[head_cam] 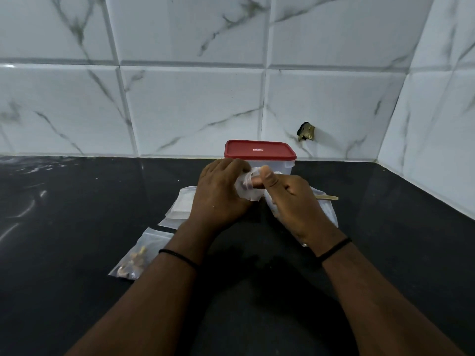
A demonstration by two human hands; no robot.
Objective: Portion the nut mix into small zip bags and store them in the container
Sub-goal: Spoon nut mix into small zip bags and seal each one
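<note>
Zip bag over black countertop

The countertop is dark polished stone, glossy enough to throw pale streaks of light. The wall tiles are glazed white ceramic with grey marble veining, smooth and shiny, with bevelled edges. The container is clear, slightly cloudy plastic under a red lid of smooth, matt plastic. The small zip bag in both hands is thin, clear, crinkled plastic film; the filled bag and the stack of flat bags are the same glossy film. The stick looks like pale, matt wood.
</note>
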